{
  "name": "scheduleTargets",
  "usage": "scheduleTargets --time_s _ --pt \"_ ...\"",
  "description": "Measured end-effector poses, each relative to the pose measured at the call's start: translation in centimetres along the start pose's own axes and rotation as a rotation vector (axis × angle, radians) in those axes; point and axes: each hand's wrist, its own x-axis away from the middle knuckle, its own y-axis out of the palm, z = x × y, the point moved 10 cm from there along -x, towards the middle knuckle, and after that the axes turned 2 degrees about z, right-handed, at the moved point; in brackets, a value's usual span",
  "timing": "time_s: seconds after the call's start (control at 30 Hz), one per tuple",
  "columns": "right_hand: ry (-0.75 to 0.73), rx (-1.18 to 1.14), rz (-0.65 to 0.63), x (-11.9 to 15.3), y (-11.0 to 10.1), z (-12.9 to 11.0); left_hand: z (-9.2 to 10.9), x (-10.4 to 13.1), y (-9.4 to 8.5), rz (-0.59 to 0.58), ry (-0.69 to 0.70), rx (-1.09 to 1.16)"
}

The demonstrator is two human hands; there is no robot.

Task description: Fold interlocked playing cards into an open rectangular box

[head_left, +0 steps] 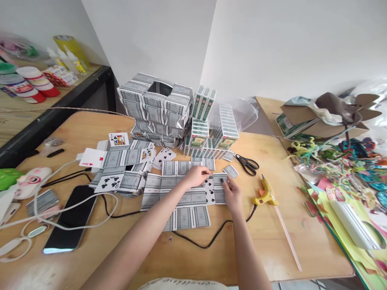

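A flat sheet of joined playing cards (pixel 190 198), mostly patterned backs up, lies before me on the table. My left hand (pixel 197 177) reaches across it, fingers bent and pressed together above a face-up spade card (pixel 209 194). Whatever those fingertips hold, if anything, is too small to make out. At the sheet's right end, my right hand (pixel 233 195) pinches the edge of a back-up playing card (pixel 220 189). A loose patterned piece (pixel 231 171) lies just beyond my right fingers.
Behind the sheet stand a box built of cards (pixel 154 100) and stacked card packs (pixel 198 135). Black scissors (pixel 247 164) and a yellow glue gun (pixel 265 193) with its glue stick lie right. Leftward are a phone (pixel 71 217), white cables and another card structure (pixel 128 167).
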Motion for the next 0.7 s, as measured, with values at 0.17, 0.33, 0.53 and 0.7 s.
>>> scheduleTargets --time_s 0.17,0.33,0.53,0.7 --pt "0.002 -0.013 0.070 0.2 -0.7 0.0 0.3 0.3 -0.5 -0.005 -0.012 0.064" --pt "0.024 -0.097 0.064 0.1 -0.6 0.8 0.1 0.1 -0.4 -0.002 -0.007 0.074" --pt "0.007 -0.075 0.018 0.0 -0.3 0.6 -0.1 0.1 -0.3 0.031 0.003 0.046" --pt "-0.012 -0.048 0.017 0.1 -0.5 0.1 0.1 0.1 -0.6 0.065 0.002 -0.018"
